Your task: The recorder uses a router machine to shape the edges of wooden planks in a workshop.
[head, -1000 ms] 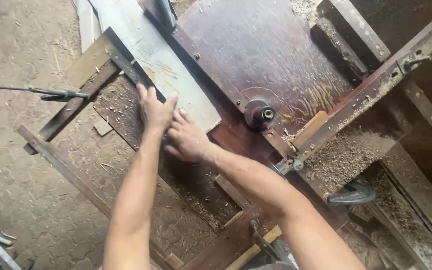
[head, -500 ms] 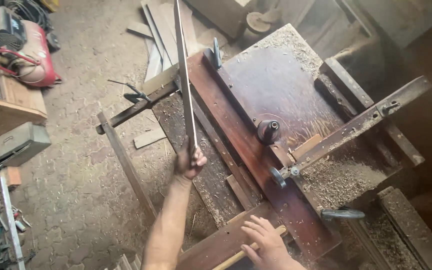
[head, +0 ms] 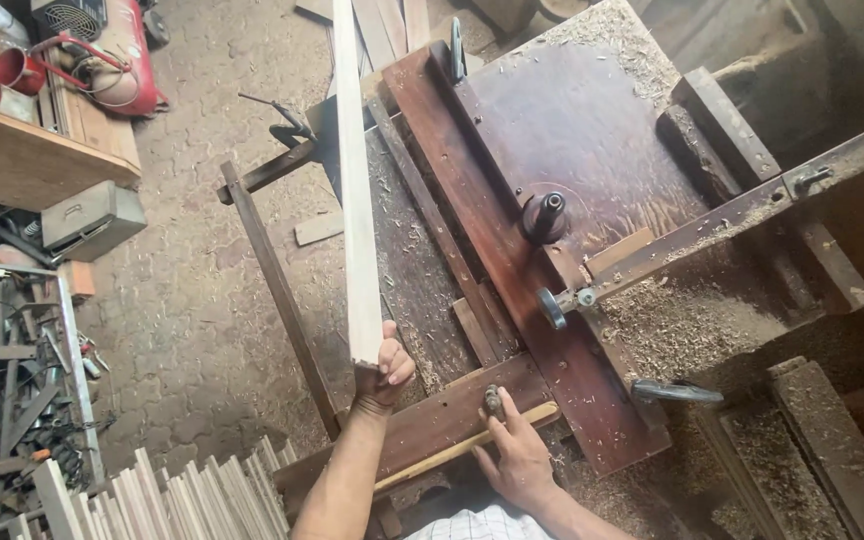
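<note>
Nearest to me, my right hand (head: 517,455) lies spread and flat on the front edge of the workbench (head: 592,130), fingers open, gripping nothing; its fingertips sit just beside a small metal bolt head (head: 493,401) and over a thin pale stick (head: 467,445) that runs along that edge. Resting there, it looks to me like a brace that steadies my body against the bench.

Just to the left, my left hand (head: 384,375) is closed around the near end of a long pale wooden strip (head: 352,190), thumb on one side and fingers wrapped behind. I hold it at the very end, so the whole length runs away from me, up past the bench's left side and out of the top of the view, standing on its narrow edge. Held that way, the face and edge are easy to sight along.

Below my left arm, a stack of similar pale strips (head: 167,495) lies fanned on the floor.

Further out, a dark spindle (head: 545,215) rises from the bench top, with a long wooden fence bar (head: 722,215) angled beside it and sawdust (head: 682,320) heaped to its right. Far left, a red compressor (head: 117,60) stands beyond a shelf (head: 32,150).
</note>
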